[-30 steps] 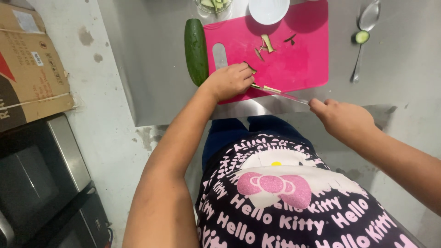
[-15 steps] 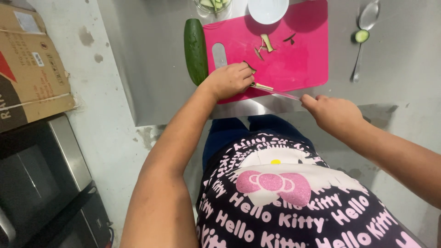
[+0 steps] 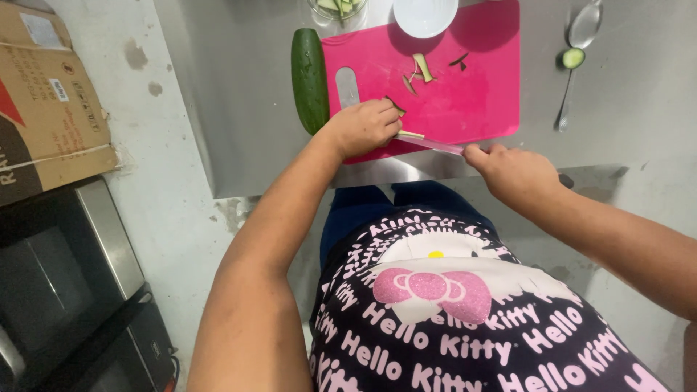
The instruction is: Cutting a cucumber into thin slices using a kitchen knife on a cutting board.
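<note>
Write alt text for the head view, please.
The left hand pins a pale cucumber strip on a pink cutting board while the right hand holds a knife to it. A whole cucumber lies beside the board.

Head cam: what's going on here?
A person stands at a steel counter with a pink plastic cutting board. The left hand presses a thin pale strip of cucumber at the board's near edge, and the right hand holds a knife with its blade against that strip. A whole dark green cucumber lies left of the board; peel scraps and a white bowl sit farther back.
</note>
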